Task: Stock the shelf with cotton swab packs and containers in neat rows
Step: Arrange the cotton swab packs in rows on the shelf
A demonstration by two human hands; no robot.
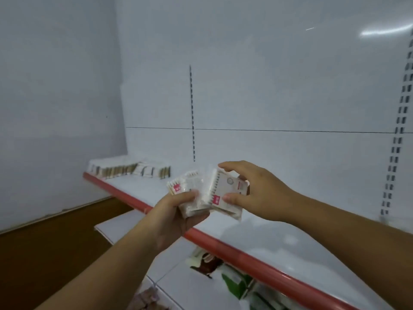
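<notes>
At the far left a pale wall (55,108) meets a brown floor (44,253). On the left end of the white shelf (279,238), against the back panel (268,86), stands a row of packs (129,171), upright and touching side by side; the details are blurred. A red strip (245,258) runs along the shelf's front edge.

Above that edge, the left hand (174,220) grips a bundle (187,184) of clear swab packs with pink labels, fingers curled under it and thumb pressed on top. How many packs the bundle holds cannot be told.

Just beside it, touching the bundle's right side, is a single pack (225,189), tilted, with a pink label at its lower corner. The right hand (259,191) pinches this pack, fingers (225,166) on its top edge and thumb on its lower edge. Both hands hover over the shelf, well to the right of the row.

Behind them a slotted upright (192,113) runs down the back panel, and another upright (400,130) stands at the far right. Below the red strip, a lower shelf (190,287) carries blurred green and brown goods (237,285).
</notes>
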